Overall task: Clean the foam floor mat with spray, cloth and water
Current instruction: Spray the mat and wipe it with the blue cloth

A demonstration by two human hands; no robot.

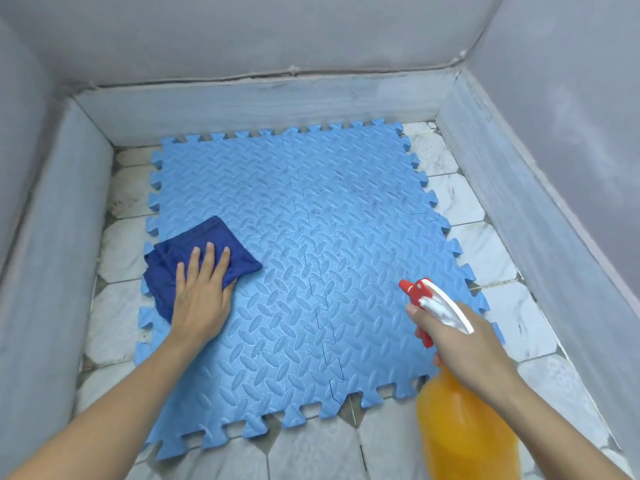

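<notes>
Two hands busy: left hand (201, 299) flat, open on cloth (194, 261) at mat (311, 237) 9 o'clock; right hand (460, 344) gripping spray bottle (464, 427) at 5 o'clock. Risk: overspray wets tiles (485, 251); mat may slide under wiping.

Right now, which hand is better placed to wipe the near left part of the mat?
Left. The left hand already lies flat on the dark blue cloth at the left edge of the light blue foam mat; the right hand holds the orange spray bottle.
</notes>
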